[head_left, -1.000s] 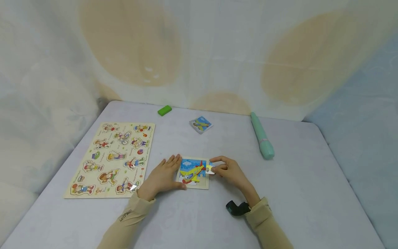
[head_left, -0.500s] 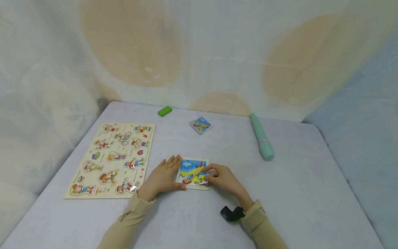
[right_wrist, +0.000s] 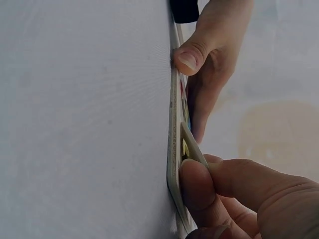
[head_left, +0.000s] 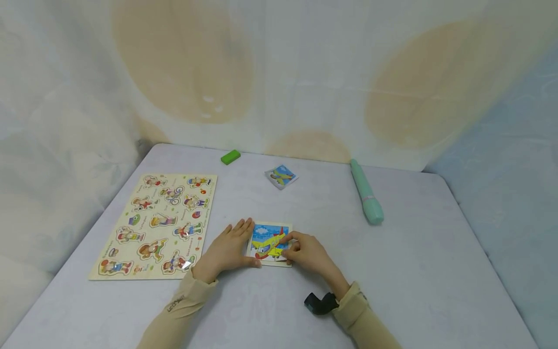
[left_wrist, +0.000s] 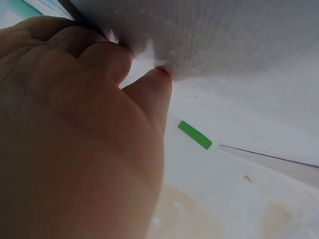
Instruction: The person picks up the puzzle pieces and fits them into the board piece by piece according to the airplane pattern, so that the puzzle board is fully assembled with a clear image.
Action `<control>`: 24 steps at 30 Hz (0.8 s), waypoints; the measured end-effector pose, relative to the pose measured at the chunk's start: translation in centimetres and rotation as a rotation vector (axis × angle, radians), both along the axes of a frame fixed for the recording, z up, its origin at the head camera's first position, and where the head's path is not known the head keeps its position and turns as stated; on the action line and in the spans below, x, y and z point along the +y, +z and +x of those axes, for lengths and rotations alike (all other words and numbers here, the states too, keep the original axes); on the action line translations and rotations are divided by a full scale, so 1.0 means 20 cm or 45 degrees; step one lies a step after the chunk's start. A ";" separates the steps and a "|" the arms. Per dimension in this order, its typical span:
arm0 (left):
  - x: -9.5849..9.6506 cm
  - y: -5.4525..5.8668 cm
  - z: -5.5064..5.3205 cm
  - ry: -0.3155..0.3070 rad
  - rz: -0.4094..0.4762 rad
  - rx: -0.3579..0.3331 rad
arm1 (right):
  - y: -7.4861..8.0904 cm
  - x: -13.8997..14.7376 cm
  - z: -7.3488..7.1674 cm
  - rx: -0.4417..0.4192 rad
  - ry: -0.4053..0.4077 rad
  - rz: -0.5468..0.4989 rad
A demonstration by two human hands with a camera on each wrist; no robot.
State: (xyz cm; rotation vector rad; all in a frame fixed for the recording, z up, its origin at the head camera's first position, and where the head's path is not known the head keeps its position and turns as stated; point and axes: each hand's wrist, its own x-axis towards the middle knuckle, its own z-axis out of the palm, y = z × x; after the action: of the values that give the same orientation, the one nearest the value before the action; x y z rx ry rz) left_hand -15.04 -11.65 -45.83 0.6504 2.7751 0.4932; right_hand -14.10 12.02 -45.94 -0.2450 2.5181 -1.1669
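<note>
A small square jigsaw puzzle with an airplane picture (head_left: 267,231) lies on the table, framed by a pale wooden border. My left hand (head_left: 226,251) rests along its left side, fingers extended, thumb at the lower edge; the left wrist view shows mostly the back of this hand (left_wrist: 84,124). Over the puzzle's lower right part, my right hand (head_left: 310,254) pinches a puzzle piece (right_wrist: 195,144) between thumb and fingers. In the right wrist view that piece is tilted, one end near the board (right_wrist: 173,144) and the other raised. The fingers partly hide it.
A larger wooden peg board with cartoon figures (head_left: 163,220) lies to the left. Towards the back are a green block (head_left: 230,157) and a small airplane picture card (head_left: 281,176). At the right lies a mint-green tapered object (head_left: 366,194).
My right hand has carried the puzzle piece from the board's right edge leftward and down to its lower right part. My left hand has stayed in place.
</note>
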 end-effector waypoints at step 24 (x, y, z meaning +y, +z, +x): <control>0.00 -0.02 -0.01 -0.008 -0.003 -0.015 | 0.04 0.11 -0.04 0.105 -0.210 -0.077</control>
State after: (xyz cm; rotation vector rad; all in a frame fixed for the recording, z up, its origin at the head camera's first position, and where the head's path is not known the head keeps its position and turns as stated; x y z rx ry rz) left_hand -15.25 -11.63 -46.20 0.6529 2.7615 0.4907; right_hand -14.84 14.16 -45.18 -0.1037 2.6188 -1.3230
